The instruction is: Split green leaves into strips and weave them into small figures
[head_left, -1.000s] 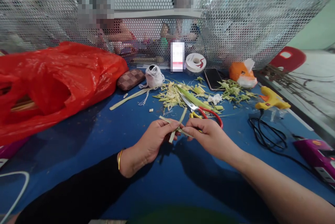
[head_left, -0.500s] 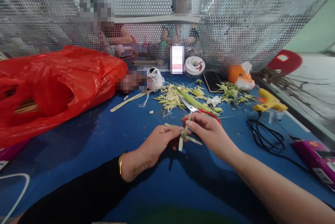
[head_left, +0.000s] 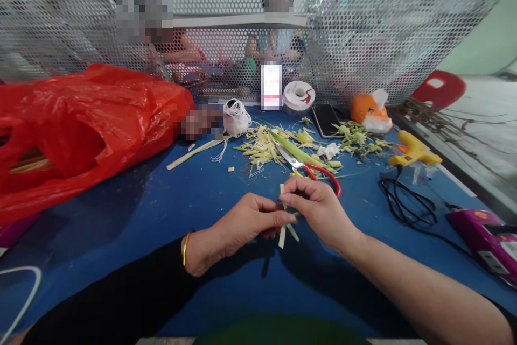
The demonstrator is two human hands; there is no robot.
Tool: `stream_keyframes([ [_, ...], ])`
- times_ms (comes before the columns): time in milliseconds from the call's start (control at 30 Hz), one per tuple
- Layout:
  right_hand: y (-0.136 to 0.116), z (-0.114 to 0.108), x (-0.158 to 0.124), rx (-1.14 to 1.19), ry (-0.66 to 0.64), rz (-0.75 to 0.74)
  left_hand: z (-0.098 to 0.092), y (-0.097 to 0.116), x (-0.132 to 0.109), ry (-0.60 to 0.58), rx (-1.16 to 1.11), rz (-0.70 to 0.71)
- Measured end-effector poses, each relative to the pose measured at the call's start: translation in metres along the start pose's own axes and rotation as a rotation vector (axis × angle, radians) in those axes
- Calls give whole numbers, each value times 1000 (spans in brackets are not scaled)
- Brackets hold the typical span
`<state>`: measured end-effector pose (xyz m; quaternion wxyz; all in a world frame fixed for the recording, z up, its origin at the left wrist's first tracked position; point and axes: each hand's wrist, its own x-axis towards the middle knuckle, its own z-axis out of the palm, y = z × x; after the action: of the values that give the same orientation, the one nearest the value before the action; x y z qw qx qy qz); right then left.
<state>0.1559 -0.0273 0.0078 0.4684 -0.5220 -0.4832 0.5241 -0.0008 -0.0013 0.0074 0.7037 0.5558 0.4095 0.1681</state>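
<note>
I record the leaf strips (head_left: 284,226) at the centre of the work, just above the blue table (head_left: 161,199): narrow, flat, pale yellow-green bands, crossed over one another. One short end stands up above the fingers and two cut ends hang below, splayed apart. Where they cross is hidden by fingertips, so I cannot tell how they interlock. The left hand (head_left: 242,224), at 9 o'clock of the strips, pinches them with thumb and fingers closed; a gold bangle (head_left: 186,245) sits at its wrist. The right hand (head_left: 319,208), at 3 o'clock, grips the same strips between thumb and curled fingers. At 1 o'clock, just beyond the right hand, lie red-handled scissors (head_left: 311,168), blades open. At 12 o'clock is a heap of leaf trimmings (head_left: 266,146), with a spool of white thread (head_left: 236,116) behind it. A yellow glue gun (head_left: 412,151) and its black cord (head_left: 407,208) lie at 2 to 3 o'clock, well apart. A red plastic bag (head_left: 81,124) fills the 10 o'clock side.
</note>
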Motion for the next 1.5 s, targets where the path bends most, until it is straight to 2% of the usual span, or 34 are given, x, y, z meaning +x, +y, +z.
stream_keyframes([
  [100,3,1,1,34,28,-13,1,-1,-1,14,0,18],
  [300,0,-7,6,201,98,-96,2,4,-1,171,-188,114],
  [467,-1,-8,4,264,60,-152,1,6,-2,260,-176,194],
  [567,2,-7,4,232,51,-225,1,5,-1,299,-182,216],
  [700,-1,-9,3,80,63,-401,1,4,-1,360,-230,243],
  [833,-8,-16,0,-60,-20,-507,-3,6,-2,386,-206,299],
  [900,-11,-20,1,3,-20,-447,-6,10,-3,366,-101,363],
  [1000,-14,-23,7,87,64,-207,-11,17,-6,296,158,474],
  [1033,-15,-24,9,66,46,-128,-12,19,-7,271,231,502],
  [1100,-17,-22,10,-5,-88,-16,-13,20,-7,248,308,531],
  [1167,-18,-18,8,-34,-241,47,-12,18,-6,258,290,510],
  [1233,-18,-14,5,-24,-300,63,-12,14,-4,296,201,449],
  [1300,-16,-11,3,-25,-239,4,-11,11,-2,356,101,381],
  [1367,-13,-10,3,-96,-112,-129,-12,8,-2,396,48,337],
  [1433,-9,-11,3,-223,8,-289,-11,8,-1,369,19,305],
  [1500,-7,-13,3,-350,53,-440,-9,7,-1,301,-36,265],
])
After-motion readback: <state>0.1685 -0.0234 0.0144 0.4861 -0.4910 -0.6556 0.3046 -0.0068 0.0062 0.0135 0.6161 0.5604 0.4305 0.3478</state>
